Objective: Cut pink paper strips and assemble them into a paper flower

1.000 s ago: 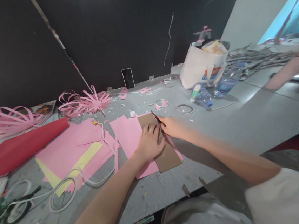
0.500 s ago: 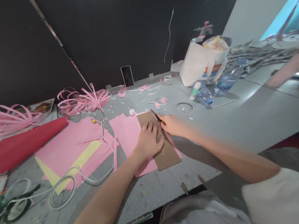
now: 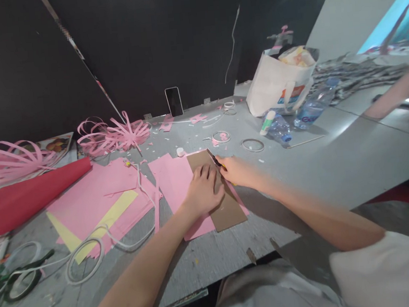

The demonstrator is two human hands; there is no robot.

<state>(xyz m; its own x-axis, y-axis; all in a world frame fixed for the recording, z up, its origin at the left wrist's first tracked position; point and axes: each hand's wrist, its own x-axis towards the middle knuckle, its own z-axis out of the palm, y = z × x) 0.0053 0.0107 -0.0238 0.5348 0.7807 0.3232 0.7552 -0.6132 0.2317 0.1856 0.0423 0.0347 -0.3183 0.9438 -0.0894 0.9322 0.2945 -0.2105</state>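
Observation:
My left hand (image 3: 205, 188) lies spread on a brown cardboard strip (image 3: 228, 216), pressing it onto pink paper (image 3: 174, 175). In my right hand (image 3: 237, 170) is a utility knife (image 3: 215, 160) with a dark and yellow body. Its tip meets the far right edge of the cardboard, where a narrow margin of pink paper shows along that side. A cut pink strip (image 3: 157, 207) lies left of the sheet. Farther left rests a stack of pink sheets (image 3: 85, 196) with yellow paper (image 3: 119, 209) among it.
Red paper (image 3: 35, 194), pink strip bundles (image 3: 130, 131) and a coiled white cable (image 3: 86, 261) lie left. A phone (image 3: 174, 101) leans on the dark wall. A white bag (image 3: 273, 84), plastic bottles (image 3: 309, 114) and a glue stick (image 3: 267, 123) stand right. Another person's arm (image 3: 400, 87) reaches in.
Both hands, the cardboard and the knife stay almost where they were. The whole view has shifted very slightly.

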